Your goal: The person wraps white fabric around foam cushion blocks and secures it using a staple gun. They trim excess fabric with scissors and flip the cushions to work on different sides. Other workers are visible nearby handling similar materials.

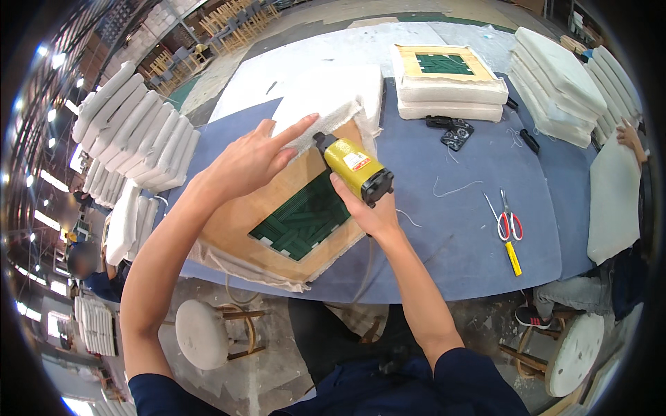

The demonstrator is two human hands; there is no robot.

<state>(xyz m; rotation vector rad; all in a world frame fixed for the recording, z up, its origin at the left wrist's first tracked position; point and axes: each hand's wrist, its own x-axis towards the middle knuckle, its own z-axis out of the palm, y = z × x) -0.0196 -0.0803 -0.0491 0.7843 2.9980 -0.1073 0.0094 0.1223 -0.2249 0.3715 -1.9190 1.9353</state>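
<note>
On the blue-covered table lies a chair seat cushion, its wooden frame point(229, 215) face up with green webbing point(302, 218) across a central opening. Pale cover fabric point(340, 119) is folded along its far edge. In my right hand point(377, 216) is a yellow staple gun point(355, 166), its black nose at the upper corner of the frame. My left hand point(253, 156) rests at the far left edge of the cushion, index finger stretched toward the gun's nose and thumb apart. The underside of the left palm is hidden.
Stacked white cushions stand at left point(139, 132), far right point(555, 83) and behind the work point(451, 90). Red-handled scissors point(510, 225), a yellow-handled tool point(513, 258) and a dark phone point(457, 134) lie on the table. Another person's hand point(630, 141) holds a cushion at right. Stools point(201, 334) stand below.
</note>
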